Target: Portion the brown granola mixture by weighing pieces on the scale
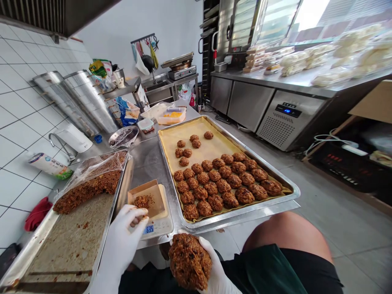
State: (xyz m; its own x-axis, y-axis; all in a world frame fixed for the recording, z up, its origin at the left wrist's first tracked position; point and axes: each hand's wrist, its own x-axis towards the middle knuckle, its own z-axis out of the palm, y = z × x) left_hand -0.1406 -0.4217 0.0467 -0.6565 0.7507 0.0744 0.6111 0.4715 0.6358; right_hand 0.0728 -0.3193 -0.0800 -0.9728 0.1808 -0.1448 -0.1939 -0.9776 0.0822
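My left hand (121, 241), in a white glove, pinches a small piece of brown cookie dough (136, 221) just above a digital kitchen scale (157, 225). The scale's blue display reads about 635. On the scale sits a paper-lined tray (147, 199) holding a small heap of dough (142, 201). My right hand (218, 265), also gloved, clasps a large lump of the same dough (190, 261) close to my body. To the right, a steel baking sheet (245, 208) lined with parchment carries several rows of dough mounds.
A steel tray (39, 241) of loose dough, partly under plastic film, lies at left on a steel table. Tiled wall stands behind it. Containers, bags and a sink lie farther back; steel under-counter fridges with wrapped baked goods stand right.
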